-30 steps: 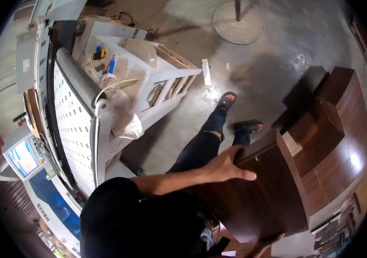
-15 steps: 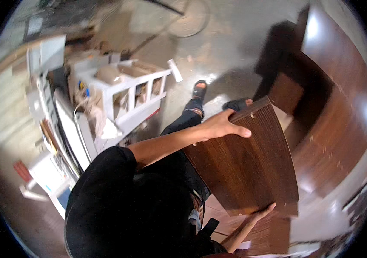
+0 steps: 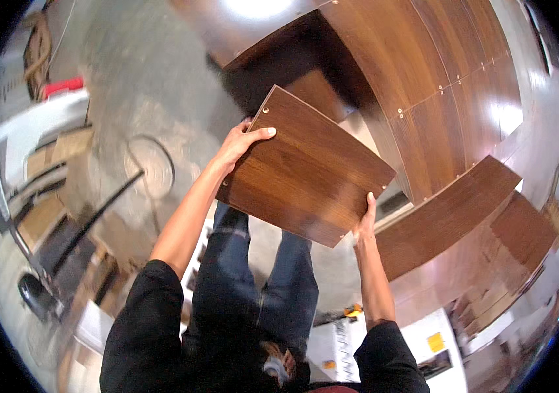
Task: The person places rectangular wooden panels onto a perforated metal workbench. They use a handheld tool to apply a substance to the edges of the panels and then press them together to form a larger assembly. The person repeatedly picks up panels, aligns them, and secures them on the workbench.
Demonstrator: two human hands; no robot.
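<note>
Between my two hands I carry a dark brown wood-grain panel (image 3: 306, 170), roughly rectangular, with small round fittings near its corners. My left hand (image 3: 239, 145) is closed on its left edge, thumb on the upper face and fingers hidden beneath. At the opposite short edge my right hand (image 3: 366, 223) grips near the lower right corner, thumb along the rim. The panel is held at waist height in front of my legs. Just beyond it stands a large brown cabinet (image 3: 424, 59) with an open, dark compartment (image 3: 279, 59).
A loose brown board (image 3: 446, 216) lies to the right, with a smaller brown board (image 3: 522, 226) beside it. White pieces (image 3: 424, 347) lie near my right elbow. On the left floor are a round-based black pole (image 3: 99, 219), cardboard (image 3: 73, 147) and a red item (image 3: 63, 86).
I have turned toward the cabinet, which now lies ahead instead of at the right. The panel has swung in front of me, still in both hands. The white frame has left the left side.
</note>
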